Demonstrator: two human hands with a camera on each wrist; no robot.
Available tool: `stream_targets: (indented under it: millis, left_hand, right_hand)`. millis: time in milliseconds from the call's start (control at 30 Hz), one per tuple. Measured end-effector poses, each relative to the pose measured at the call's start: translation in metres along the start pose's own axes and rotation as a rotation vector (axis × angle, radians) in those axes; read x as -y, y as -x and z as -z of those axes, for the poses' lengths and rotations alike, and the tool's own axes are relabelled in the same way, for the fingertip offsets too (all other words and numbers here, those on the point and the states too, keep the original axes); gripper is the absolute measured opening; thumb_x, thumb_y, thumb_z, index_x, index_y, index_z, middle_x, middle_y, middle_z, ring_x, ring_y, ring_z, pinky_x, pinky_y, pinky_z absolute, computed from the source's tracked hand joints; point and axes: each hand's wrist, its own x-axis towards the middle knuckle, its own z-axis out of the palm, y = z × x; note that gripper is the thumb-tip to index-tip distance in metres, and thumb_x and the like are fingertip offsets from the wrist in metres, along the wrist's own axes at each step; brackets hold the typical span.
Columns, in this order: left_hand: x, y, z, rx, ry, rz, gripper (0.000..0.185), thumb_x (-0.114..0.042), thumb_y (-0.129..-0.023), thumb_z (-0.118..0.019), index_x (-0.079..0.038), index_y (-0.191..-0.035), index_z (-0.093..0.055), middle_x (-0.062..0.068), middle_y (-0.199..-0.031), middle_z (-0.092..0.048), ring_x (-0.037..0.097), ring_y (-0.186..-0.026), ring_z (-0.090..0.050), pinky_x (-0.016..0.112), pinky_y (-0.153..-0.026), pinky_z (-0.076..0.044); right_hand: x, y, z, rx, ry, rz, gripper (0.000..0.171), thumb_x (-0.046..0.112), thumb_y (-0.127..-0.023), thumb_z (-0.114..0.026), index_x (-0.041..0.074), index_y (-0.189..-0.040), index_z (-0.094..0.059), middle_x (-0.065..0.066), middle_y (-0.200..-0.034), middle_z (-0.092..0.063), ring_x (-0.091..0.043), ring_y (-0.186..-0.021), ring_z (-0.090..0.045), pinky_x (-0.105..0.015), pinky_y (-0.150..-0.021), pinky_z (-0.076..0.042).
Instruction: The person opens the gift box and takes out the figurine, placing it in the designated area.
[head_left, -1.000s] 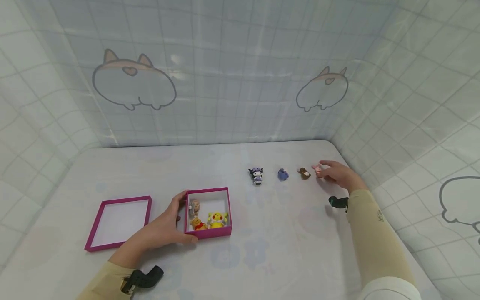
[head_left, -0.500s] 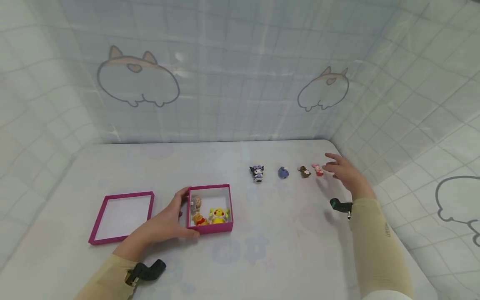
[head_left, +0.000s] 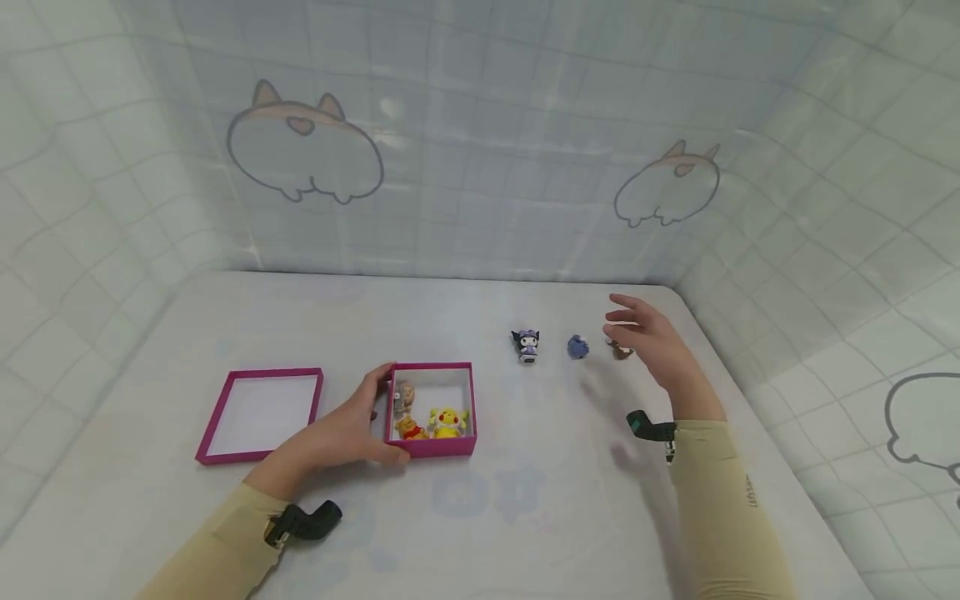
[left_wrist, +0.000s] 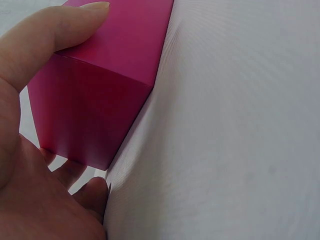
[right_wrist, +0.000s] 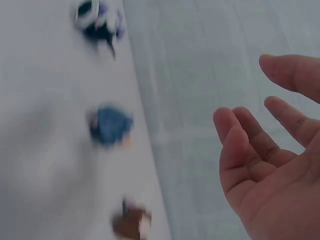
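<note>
My left hand grips a magenta open-topped box by its left end, thumb on the near wall and fingers behind, as the left wrist view confirms. Inside lie a yellow figurine, a red-shirted bear figurine and a greyish-brown figurine. My right hand hovers over the right part of the table with its fingers spread and nothing between them. Below its fingers shows a brown figurine, partly covered in the head view. Left of that sit a blue figurine and a black-and-purple figurine.
A magenta-rimmed lid lies inside-up left of the box. The white-covered table meets a tile-patterned curtain along its back edge, and similar sheeting hangs at both sides.
My right hand has withdrawn from the pink figurine at the right end of the row, then swung left above the table; that figurine is now out of sight. My left hand keeps hold of the box.
</note>
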Motion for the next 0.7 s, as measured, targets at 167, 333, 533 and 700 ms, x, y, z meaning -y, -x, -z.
stream_targets:
  millis: [167, 333, 533, 700]
  left_hand:
    - [0.000, -0.002, -0.002, -0.001, -0.006, 0.002, 0.138, -0.055, -0.056, -0.092, -0.025, -0.156, -0.002, 0.007, -0.162, -0.010, 0.031, -0.145, -0.023, 0.050, -0.105, -0.041]
    - [0.001, -0.006, -0.004, -0.001, 0.004, -0.004, 0.139, -0.056, -0.055, -0.092, -0.026, -0.156, -0.002, 0.006, -0.162, -0.010, 0.030, -0.145, -0.024, 0.050, -0.105, -0.041]
    - [0.001, -0.007, -0.005, -0.001, 0.007, 0.000, 0.139, -0.056, -0.055, -0.092, -0.027, -0.156, -0.002, 0.006, -0.162, -0.010, 0.032, -0.142, -0.030, 0.050, -0.105, -0.041]
    - [0.000, -0.008, -0.008, 0.001, 0.011, 0.003, 0.138, -0.055, -0.055, -0.092, -0.028, -0.156, -0.002, 0.007, -0.162, -0.010, 0.032, -0.140, -0.032, 0.050, -0.104, -0.042]
  right_hand:
    - [0.019, -0.003, -0.025, 0.088, 0.027, 0.061, 0.066, 0.034, -0.093, -0.070, 0.026, -0.151, -0.040, -0.010, -0.138, -0.051, -0.026, -0.123, -0.051, -0.046, -0.095, -0.045]
    - [0.035, -0.003, -0.051, 0.175, -0.021, 0.110, 0.061, 0.030, -0.092, -0.072, 0.027, -0.147, -0.045, -0.013, -0.135, -0.053, -0.025, -0.123, -0.053, -0.050, -0.102, -0.043]
    - [0.049, -0.004, -0.085, 0.240, -0.032, 0.143, 0.054, 0.027, -0.091, -0.074, 0.025, -0.141, -0.053, -0.012, -0.129, -0.057, -0.022, -0.115, -0.058, -0.043, -0.095, -0.051]
    - [0.058, -0.004, -0.111, 0.298, -0.023, 0.175, 0.049, 0.027, -0.089, -0.076, 0.024, -0.135, -0.058, -0.009, -0.123, -0.061, -0.021, -0.110, -0.060, -0.040, -0.090, -0.054]
